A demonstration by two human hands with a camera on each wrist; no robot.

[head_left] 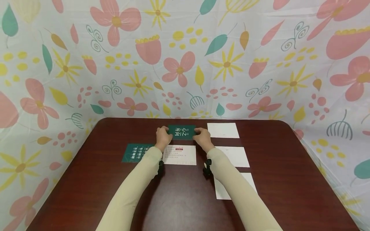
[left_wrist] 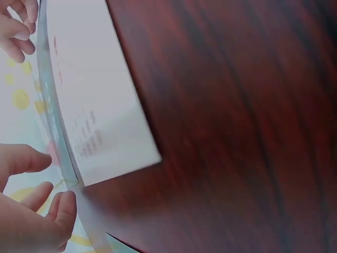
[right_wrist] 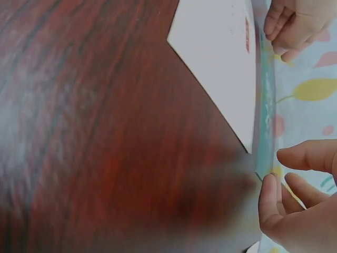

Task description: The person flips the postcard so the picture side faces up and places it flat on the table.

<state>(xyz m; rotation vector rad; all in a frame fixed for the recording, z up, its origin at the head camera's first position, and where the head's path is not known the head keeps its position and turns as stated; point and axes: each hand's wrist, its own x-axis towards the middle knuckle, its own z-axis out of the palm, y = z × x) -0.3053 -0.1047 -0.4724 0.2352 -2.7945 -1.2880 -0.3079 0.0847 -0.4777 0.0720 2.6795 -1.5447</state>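
Observation:
A dark green card with white characters [head_left: 181, 132] lies at the back of the table, with a hand at each side edge. My left hand [head_left: 163, 138] is at its left edge; in the left wrist view that hand [left_wrist: 39, 197] has thumb and fingertips spread apart beside the card's corner. At the right edge is my right hand [head_left: 203, 139]. In the right wrist view, a gap shows between that hand's [right_wrist: 303, 192] thumb and fingers, with fingertips close to the card's corner. Just in front lies a white card with red print [head_left: 180, 155].
Another green card [head_left: 134, 152] lies left of the printed one, partly behind my left forearm. To the right is a column of white cards: a back one [head_left: 223, 130], a middle one [head_left: 235, 156] and a front one [head_left: 222, 190]. A flowered cloth [head_left: 179, 70] hangs behind the table [head_left: 95, 179].

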